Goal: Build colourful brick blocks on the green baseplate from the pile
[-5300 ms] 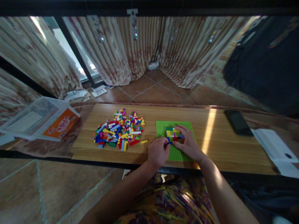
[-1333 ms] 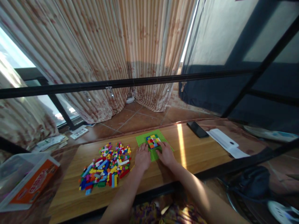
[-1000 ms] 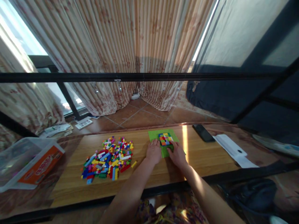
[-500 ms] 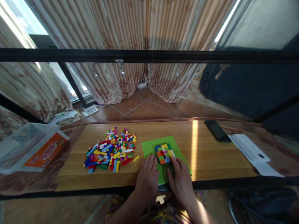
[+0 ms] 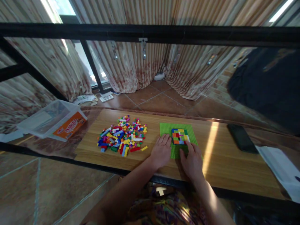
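A green studded baseplate (image 5: 166, 127) lies on the wooden tabletop. Near its middle sits a flat square of building bricks (image 5: 180, 136) in blue, yellow, orange, red, white and green. My left hand (image 5: 161, 152) rests flat at the plate's left edge, its fingers stretched out beside the bricks. My right hand (image 5: 193, 160) lies over the plate's lower right part. Its fingertips reach the lower right corner of the brick square, and the thumb is held apart. No loose brick shows in either hand. My right fingers partly cover the plate's corner.
A pile of loose coloured bricks (image 5: 124, 134) spreads left of the plate, with a single yellow brick (image 5: 144, 148) at its near side. Further left stands a clear plastic box (image 5: 53, 120) with an orange label. A black phone (image 5: 242, 139) and white paper (image 5: 280, 165) lie at the right.
The baseplate has turned squarer to the table and shifted away from the front edge, with both hands still at it. My head view has swung and tilted.
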Tool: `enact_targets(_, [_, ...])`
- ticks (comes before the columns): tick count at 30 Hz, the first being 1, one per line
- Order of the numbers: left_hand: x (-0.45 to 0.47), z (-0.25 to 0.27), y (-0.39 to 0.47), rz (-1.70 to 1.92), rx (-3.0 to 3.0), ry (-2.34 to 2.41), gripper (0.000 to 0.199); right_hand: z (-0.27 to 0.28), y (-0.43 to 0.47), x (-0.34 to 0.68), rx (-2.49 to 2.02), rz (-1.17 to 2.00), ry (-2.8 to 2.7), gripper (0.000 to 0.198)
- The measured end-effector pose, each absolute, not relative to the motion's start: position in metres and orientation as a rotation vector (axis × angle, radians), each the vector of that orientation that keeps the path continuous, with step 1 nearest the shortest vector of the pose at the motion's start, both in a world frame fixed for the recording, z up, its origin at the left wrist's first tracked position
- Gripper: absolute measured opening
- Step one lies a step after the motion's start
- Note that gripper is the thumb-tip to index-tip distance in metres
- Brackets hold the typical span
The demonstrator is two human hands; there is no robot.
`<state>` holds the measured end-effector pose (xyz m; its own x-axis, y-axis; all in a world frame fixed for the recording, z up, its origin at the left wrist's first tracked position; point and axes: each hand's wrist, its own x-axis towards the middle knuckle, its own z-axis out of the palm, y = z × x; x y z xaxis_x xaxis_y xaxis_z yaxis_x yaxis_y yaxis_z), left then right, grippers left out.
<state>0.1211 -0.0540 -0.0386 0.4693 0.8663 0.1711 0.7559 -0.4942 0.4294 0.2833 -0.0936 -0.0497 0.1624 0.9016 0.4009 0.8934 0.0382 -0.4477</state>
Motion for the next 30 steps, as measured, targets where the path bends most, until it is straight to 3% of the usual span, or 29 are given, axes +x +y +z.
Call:
enact_targets(7, [0.086,-0.041,-0.091,0.564,2.378,1.358,0.048,-0.043,-0.129,0.26,-1.827,0.166,-1.7,0.047])
enact_targets(12, [0.068,-0.039,-0.1,0.572,2.339,1.373,0.057,-0.017,-0.118,0.265,-1.797,0.355,-1.782,0.035])
enact_targets(19, [0.068,-0.037,-0.102,0.579,2.314,1.372,0.062,0.029,-0.048,0.269,-1.686,-0.01,-1.693,0.047])
enact_targets(23, [0.068,-0.036,-0.102,0.613,2.313,1.372,0.059,0.017,-0.02,0.238,-1.796,-0.028,-1.794,0.061])
enact_targets(30, [0.069,-0.034,-0.101,0.647,2.303,1.377,0.056,-0.022,-0.018,0.211,-2.0,0.128,-2.076,0.068])
